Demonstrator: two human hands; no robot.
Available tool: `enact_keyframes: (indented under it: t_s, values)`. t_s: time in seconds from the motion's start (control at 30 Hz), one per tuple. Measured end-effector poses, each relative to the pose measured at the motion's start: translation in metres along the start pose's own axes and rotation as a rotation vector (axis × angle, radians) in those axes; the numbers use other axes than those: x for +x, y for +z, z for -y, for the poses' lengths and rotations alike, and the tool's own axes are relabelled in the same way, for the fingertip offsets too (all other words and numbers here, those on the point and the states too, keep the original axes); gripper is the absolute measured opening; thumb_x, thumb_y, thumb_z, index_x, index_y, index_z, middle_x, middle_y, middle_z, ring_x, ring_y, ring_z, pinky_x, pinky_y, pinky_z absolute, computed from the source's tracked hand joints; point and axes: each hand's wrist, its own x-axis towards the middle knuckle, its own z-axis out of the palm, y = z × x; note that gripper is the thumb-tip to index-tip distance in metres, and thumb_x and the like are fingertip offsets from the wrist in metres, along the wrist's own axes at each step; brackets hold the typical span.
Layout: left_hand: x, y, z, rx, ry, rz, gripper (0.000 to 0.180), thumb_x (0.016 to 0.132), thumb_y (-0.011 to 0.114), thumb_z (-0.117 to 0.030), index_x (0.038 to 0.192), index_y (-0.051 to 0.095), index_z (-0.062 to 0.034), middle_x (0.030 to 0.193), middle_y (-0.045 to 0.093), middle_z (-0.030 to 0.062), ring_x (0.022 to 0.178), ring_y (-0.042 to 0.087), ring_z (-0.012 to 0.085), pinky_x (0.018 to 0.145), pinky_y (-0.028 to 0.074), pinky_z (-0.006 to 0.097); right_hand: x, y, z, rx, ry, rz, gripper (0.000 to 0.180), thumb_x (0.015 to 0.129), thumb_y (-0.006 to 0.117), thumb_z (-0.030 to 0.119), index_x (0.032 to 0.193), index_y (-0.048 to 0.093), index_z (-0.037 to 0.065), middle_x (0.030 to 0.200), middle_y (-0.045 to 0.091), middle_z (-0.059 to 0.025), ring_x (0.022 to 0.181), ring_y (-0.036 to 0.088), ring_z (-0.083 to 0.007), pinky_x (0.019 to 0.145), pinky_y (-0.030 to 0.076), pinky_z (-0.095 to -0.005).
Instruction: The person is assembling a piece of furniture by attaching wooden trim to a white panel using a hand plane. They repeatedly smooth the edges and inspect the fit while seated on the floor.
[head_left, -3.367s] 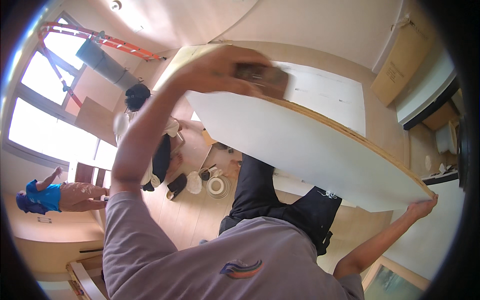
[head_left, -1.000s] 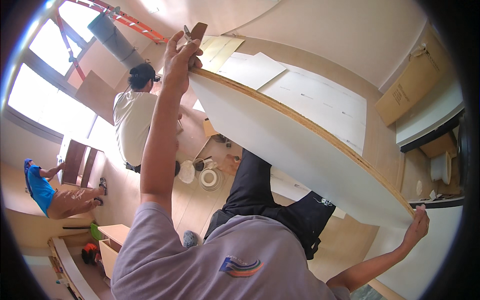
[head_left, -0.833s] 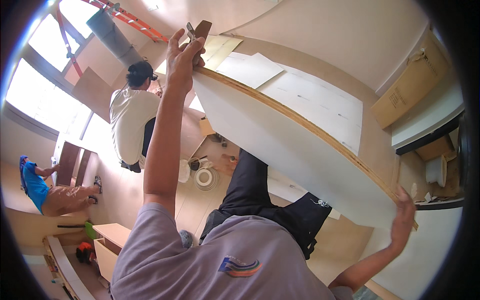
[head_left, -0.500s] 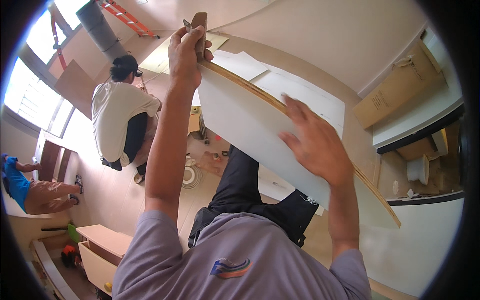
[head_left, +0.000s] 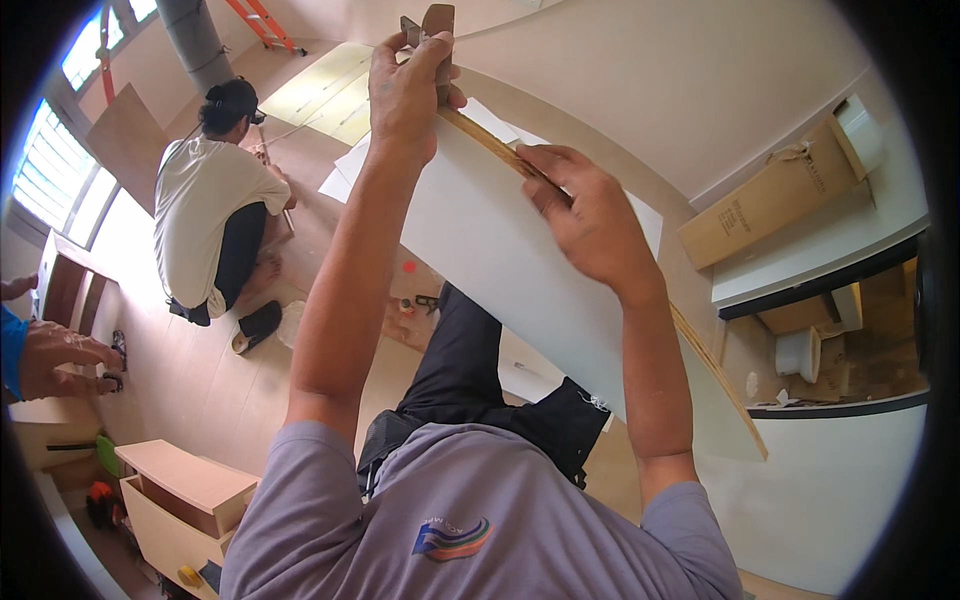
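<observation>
A long white-faced board (head_left: 500, 240) slants in front of my body, its bare layered wood edge facing up. At the board's far upper end, my left hand (head_left: 410, 95) is closed around a small brown hand plane (head_left: 438, 40), which appears to be at that edge. My right hand (head_left: 590, 215) lies farther down the same edge, fingers and thumb closed over it. The lower end of the board runs past my right forearm.
A person in a pale shirt (head_left: 205, 210) crouches on the floor to the left; another person's legs (head_left: 70, 355) show at the far left. A wooden drawer box (head_left: 180, 500) stands lower left, a cardboard box (head_left: 770, 190) right. White sheets (head_left: 640, 225) lie behind the board.
My right hand, lifted with fingers spread before, has come up along the edge and closed on it. My left hand still holds the plane. The whole view has shifted slightly.
</observation>
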Motion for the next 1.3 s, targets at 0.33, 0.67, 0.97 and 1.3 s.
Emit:
enact_keyframes:
  t_s: [0.33,0.67,0.97,1.3]
  values:
    - [-0.002,0.007,-0.001,0.032,0.003,-0.055,0.067,0.092,0.077,-0.026,0.141,0.046,0.0072,0.093,0.066,0.0159,0.061,0.061,0.0197,0.054,0.051,0.032,0.034,-0.004,0.008,-0.03,0.083,0.018,0.012,0.096,0.069,0.008,0.099,0.074,-0.002,0.099,0.076,-0.0193,0.09,0.073,-0.0355,0.081,0.056,-0.0427]
    - [-0.002,0.007,0.004,0.015,0.035,-0.037,0.069,0.092,0.077,-0.027,0.142,0.043,0.008,0.094,0.066,0.0171,0.059,0.061,0.0198,0.053,0.052,0.032,0.03,0.006,-0.006,-0.119,0.009,-0.042,0.012,0.1,0.067,0.009,0.103,0.068,-0.002,0.101,0.073,-0.023,0.093,0.072,-0.0396,0.084,0.056,-0.0478]
    - [0.001,0.009,0.005,0.022,0.037,-0.047,0.07,0.092,0.076,-0.026,0.143,0.042,0.0086,0.096,0.065,0.0176,0.061,0.062,0.0202,0.053,0.052,0.033,0.026,0.002,-0.011,0.166,0.164,-0.057,0.012,0.096,0.067,0.008,0.102,0.071,-0.001,0.086,0.073,-0.0146,0.073,0.067,-0.0197,0.072,0.054,-0.0365]
    - [0.005,0.007,-0.001,-0.09,-0.04,0.001,0.057,0.098,0.068,-0.023,0.143,0.044,0.0013,0.098,0.066,0.0198,0.076,0.066,0.0275,0.054,0.054,0.038,0.033,0.002,-0.014,0.066,0.236,-0.262,0.019,0.099,0.068,0.02,0.105,0.067,0.002,0.1,0.074,-0.0178,0.094,0.071,-0.0361,0.082,0.054,-0.0454]
